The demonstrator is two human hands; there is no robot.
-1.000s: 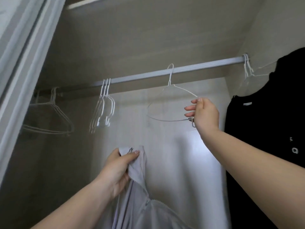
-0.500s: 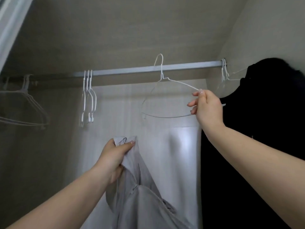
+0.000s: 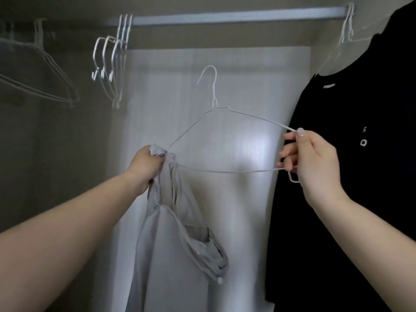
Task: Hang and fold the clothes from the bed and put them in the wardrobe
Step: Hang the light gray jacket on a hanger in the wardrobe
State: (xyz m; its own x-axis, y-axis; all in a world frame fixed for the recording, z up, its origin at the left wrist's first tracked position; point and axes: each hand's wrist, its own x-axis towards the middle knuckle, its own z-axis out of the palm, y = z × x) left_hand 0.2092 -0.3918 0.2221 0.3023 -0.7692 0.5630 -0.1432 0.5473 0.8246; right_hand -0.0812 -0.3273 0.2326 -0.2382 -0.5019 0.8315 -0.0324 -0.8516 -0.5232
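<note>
1. The right hand (image 3: pixel 315 163) has its grip closed on the right end of a thin white wire hanger (image 3: pixel 221 140), which is below the grey wardrobe rail (image 3: pixel 236 16), not touching it.
2. The left hand (image 3: pixel 144 165) grips the bunched top of a light grey garment (image 3: pixel 177 255) at the hanger's left end.
3. A black shirt (image 3: pixel 351 176) hangs at the right.

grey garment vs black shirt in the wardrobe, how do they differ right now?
The grey garment is pale and gripped at its top by the left hand; the black shirt is dark, and no hand touches it. The grey garment is bunched at one end of a wire hanger pinched by the right hand; the black shirt already hangs from the rail. Both dangle inside the wardrobe.
</note>
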